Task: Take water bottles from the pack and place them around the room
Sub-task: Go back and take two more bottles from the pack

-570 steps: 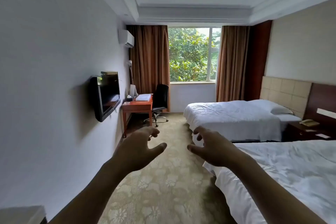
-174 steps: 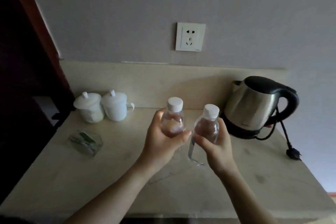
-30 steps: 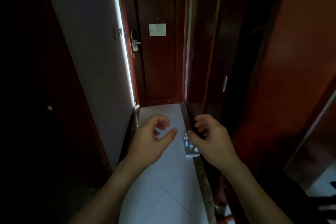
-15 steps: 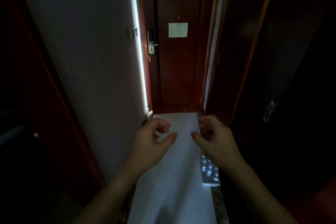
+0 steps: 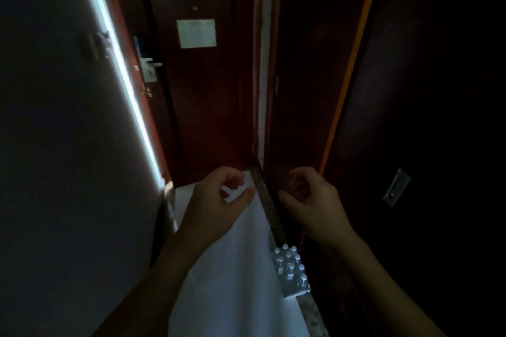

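Our left hand (image 5: 216,200) and right hand (image 5: 312,200) hang loosely curled, empty, ready for the pack (image 5: 290,268) at five o'clock.

The door (image 5: 202,96) is dark reddish-brown and carries a pale notice (image 5: 196,33). The floor (image 5: 235,282) is plain white, edged by a speckled grey-brown threshold strip (image 5: 269,210). The water bottles (image 5: 290,268) have white caps, seemingly clear bodies.

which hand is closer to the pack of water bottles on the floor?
Right. The right hand hangs above the pack of water bottles, nearly in line with it. The left hand hangs farther off over the white floor. Both hold nothing.
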Demonstrator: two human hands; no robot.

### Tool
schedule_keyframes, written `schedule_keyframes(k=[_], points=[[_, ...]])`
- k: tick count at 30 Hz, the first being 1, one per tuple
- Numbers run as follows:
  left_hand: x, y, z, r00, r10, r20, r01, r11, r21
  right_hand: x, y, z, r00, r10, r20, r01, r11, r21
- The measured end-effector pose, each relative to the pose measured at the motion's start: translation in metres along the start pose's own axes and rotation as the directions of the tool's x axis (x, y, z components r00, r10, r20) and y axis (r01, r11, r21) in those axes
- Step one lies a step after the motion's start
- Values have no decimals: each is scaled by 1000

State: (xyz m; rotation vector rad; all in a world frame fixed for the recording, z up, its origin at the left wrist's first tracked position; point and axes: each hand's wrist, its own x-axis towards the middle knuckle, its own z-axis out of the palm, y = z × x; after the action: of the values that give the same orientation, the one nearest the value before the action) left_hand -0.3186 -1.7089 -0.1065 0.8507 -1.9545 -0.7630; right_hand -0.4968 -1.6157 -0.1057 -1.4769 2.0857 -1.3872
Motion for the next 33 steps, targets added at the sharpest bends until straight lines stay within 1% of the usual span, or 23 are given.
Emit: schedule_keyframes(k=[5, 8, 12, 15, 17, 19, 21, 24, 25, 27, 30, 33], points=[[69, -48, 52, 996, 19, 84, -19, 1000, 7, 68, 45, 11, 995, 85, -53, -81, 995, 58], [111, -80, 90, 994, -10, 104, 9, 1000, 13, 116, 85, 24, 991, 125, -57, -121, 990, 71], [166, -122, 140, 991, -37, 127, 30, 998, 56, 185, 141, 43, 982, 186, 25, -188, 979, 84], [200, -159, 177, 980, -84, 181, 66, 992, 104, 229, 185, 65, 969, 235, 75, -239, 970, 53], [214, -188, 203, 967, -126, 223, 103, 988, 114, 252, 217, 81, 949, 293, 116, -300, 952, 51], [220, -218, 231, 947, -162, 277, 131, 983, 128, 266, 253, 93, 926, 357, 126, -365, 929, 53], [221, -252, 260, 919, -217, 330, 182, 974, 132, 273, 295, 103, 894, 440, 86, -445, 895, 47], [217, -309, 307, 874, -289, 390, 263, 957, 120, 270, 366, 120, 819, 573, -4, -572, 817, 76], [214, -330, 325, 856, -304, 418, 275, 953, 131, 267, 391, 128, 799, 601, -25, -598, 798, 75], [203, -372, 363, 816, -310, 489, 253, 950, 180, 254, 441, 150, 758, 650, -55, -646, 759, 81], [172, -442, 426, 713, -345, 611, 219, 937, 274, 229, 517, 193, 685, 723, -92, -715, 691, 107], [129, -521, 483, 608, -422, 673, 280, 907, 316, 189, 601, 246, 594, 795, -122, -786, 606, 119]])
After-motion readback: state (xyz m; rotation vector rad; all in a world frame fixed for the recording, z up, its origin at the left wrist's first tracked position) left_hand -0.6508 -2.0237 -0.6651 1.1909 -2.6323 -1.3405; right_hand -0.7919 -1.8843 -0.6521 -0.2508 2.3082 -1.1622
